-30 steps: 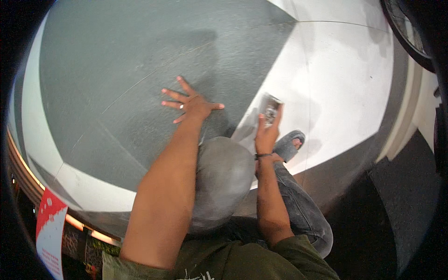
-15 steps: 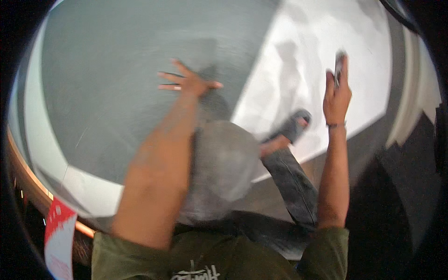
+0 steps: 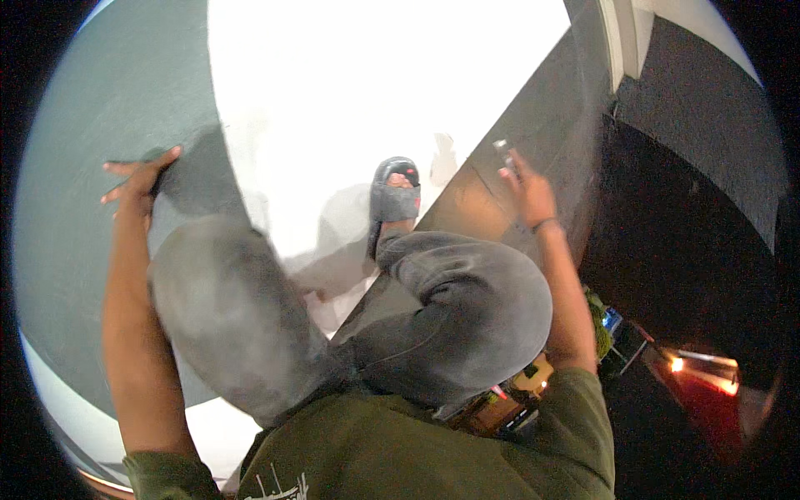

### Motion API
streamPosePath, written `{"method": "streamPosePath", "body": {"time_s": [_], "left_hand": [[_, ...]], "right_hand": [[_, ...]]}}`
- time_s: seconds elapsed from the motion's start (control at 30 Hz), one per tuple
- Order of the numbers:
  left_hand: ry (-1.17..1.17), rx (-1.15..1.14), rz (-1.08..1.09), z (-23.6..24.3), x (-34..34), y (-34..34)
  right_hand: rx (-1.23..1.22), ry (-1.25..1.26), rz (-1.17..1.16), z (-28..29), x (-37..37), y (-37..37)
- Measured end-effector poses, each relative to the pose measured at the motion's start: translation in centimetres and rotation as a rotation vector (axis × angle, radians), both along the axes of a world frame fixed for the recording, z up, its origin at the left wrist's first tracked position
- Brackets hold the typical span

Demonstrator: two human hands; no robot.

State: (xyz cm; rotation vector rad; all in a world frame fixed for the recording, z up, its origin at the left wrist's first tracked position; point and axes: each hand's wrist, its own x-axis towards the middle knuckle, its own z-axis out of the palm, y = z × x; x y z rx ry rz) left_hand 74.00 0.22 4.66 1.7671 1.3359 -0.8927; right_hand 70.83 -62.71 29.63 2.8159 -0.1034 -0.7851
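Observation:
My left hand [image 3: 137, 179] has its fingers spread over a grey surface [image 3: 108, 92], with a shadow beside it; whether the palm presses on it I cannot tell. Off to the right, my right hand [image 3: 531, 196] is closed round a small silver-and-dark object [image 3: 503, 152]. Only the object's tip shows beyond the fingers, and blur hides its kind. A dark band circles my right wrist. Between my hands my knees are bent in grey jeans [image 3: 467, 292]. One foot wears a dark slide sandal [image 3: 398, 187] and rests on a bright white surface [image 3: 333, 92].
A dark brownish strip [image 3: 492, 175] borders the white area on the right. Further right are a pale ledge [image 3: 623, 42], dark ground, green leaves [image 3: 597, 321] and a lit red shape [image 3: 704, 400]. A yellow item [image 3: 533, 379] shows behind my right knee.
The view has swung to the right, and both knees now show. My left hand appears farther left, still spread. My right hand has come lower and more inward, still holding the small object.

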Motion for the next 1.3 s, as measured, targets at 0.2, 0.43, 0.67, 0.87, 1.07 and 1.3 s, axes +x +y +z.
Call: {"method": "streamPosePath", "body": {"time_s": [0.2,0.43,0.67,0.87,1.07,1.3], "left_hand": [[-0.2,-0.073,0.006,-4.5,-2.4,3.6],[-0.108,-0.334,-0.183,-1.3,-3.1,10.9],[-0.19,-0.094,-0.716,1.1,-2.7,22.5],[-0.381,-0.197,-0.924,1.6,2.3,19.6],[-0.351,0.03,-1.278,6.7,10.6,-3.1],[-0.403,-0.003,-1.393,5.8,14.6,-10.5]], "right_hand": [[-0.064,0.223,-0.29,-11.7,-10.4,-4.3],[0.202,-0.05,-0.347,-17.6,-14.4,-7.6],[0.468,-0.207,-0.514,-23.0,-14.5,-4.1],[0.661,-0.263,-0.778,-23.5,-16.6,0.8],[0.668,-0.216,-0.917,-22.2,-14.3,-0.7],[0.476,-0.301,-0.87,-23.7,-16.6,-4.8]]}}
